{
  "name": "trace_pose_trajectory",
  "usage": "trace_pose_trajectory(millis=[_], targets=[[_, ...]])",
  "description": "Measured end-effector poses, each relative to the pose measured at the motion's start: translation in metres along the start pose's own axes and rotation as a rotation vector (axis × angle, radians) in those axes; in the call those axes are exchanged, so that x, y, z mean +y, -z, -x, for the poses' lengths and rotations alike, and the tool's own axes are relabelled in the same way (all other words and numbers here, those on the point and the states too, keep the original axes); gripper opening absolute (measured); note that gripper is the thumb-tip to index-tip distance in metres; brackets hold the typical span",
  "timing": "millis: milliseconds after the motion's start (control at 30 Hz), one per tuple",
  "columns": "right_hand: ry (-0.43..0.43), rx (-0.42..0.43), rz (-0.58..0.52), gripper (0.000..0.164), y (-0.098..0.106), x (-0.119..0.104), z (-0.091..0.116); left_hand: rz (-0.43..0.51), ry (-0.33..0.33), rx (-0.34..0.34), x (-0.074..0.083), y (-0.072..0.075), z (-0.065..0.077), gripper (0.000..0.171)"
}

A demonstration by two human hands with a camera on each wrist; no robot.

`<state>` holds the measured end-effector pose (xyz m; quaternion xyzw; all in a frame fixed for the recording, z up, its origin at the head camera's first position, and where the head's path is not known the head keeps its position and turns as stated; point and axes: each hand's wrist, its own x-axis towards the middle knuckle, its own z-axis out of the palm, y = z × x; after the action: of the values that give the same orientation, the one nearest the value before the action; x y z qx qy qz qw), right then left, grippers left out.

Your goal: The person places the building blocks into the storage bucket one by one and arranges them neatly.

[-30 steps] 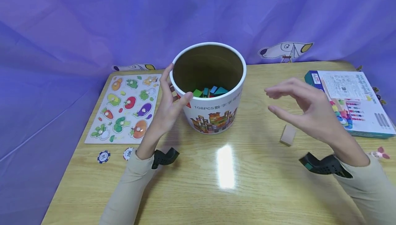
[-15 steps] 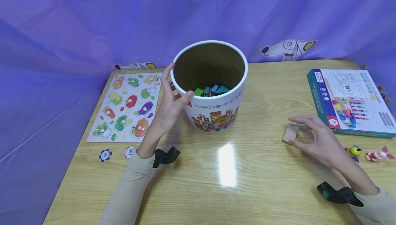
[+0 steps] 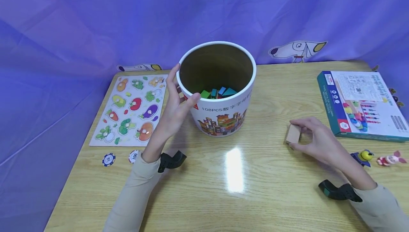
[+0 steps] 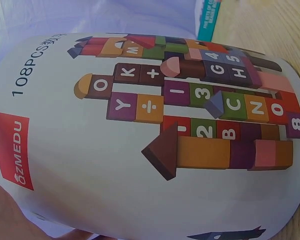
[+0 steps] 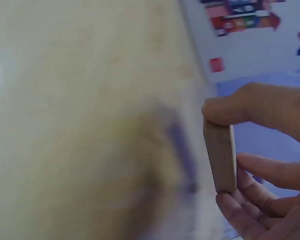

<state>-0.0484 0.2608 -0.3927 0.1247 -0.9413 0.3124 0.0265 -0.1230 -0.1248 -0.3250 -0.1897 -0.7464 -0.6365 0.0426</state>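
Observation:
A white paper bucket point(image 3: 223, 109) with a toy-block city print stands at the back middle of the table; several green and blue blocks point(image 3: 213, 93) show at its bottom. On its left side, my left hand point(image 3: 173, 115) holds it, thumb at the front rim and fingers spread round the wall. The bucket's printed wall point(image 4: 90, 165) fills most of the left wrist view. Right of the bucket, my right hand point(image 3: 316, 139) pinches a plain wooden block point(image 3: 293, 133) between thumb and fingers. The right wrist view shows the block point(image 5: 220, 155) gripped at its two ends.
A vegetable puzzle board point(image 3: 127, 111) lies at left, with two poker chips point(image 3: 109, 159) in front of it. At right are a flat toy box point(image 3: 364, 108), a yellow-headed figurine point(image 3: 364, 156) and a pink figurine point(image 3: 391, 159). A purple curtain point(image 3: 204, 8) hangs behind.
My right hand has come down to the table, taken the wooden block between thumb and fingers, and shifted it slightly left. The left hand has stayed on the bucket.

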Motion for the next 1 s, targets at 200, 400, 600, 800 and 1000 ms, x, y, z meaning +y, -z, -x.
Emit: trace_pose_trajectory(millis=[200,400,600,800,1000], targets=[[0.107,0.151,-0.022,0.062,0.03,-0.042,-0.03,0.01,-0.007,0.006,0.0,0.001,-0.001,0.104],[0.218,0.265,-0.126,0.069,0.07,-0.102,-0.061,0.013,-0.015,0.0,0.0,0.0,-0.001,0.102],[0.378,0.214,-0.164,0.064,0.077,-0.153,-0.097,-0.001,-0.021,-0.004,-0.001,0.0,0.0,0.101],[0.407,0.073,-0.216,0.058,0.064,-0.176,-0.136,-0.012,-0.017,-0.004,-0.003,0.0,0.0,0.1],[0.4,0.022,-0.24,0.057,0.054,-0.177,-0.157,-0.018,-0.014,-0.008,-0.003,0.001,0.0,0.101]])
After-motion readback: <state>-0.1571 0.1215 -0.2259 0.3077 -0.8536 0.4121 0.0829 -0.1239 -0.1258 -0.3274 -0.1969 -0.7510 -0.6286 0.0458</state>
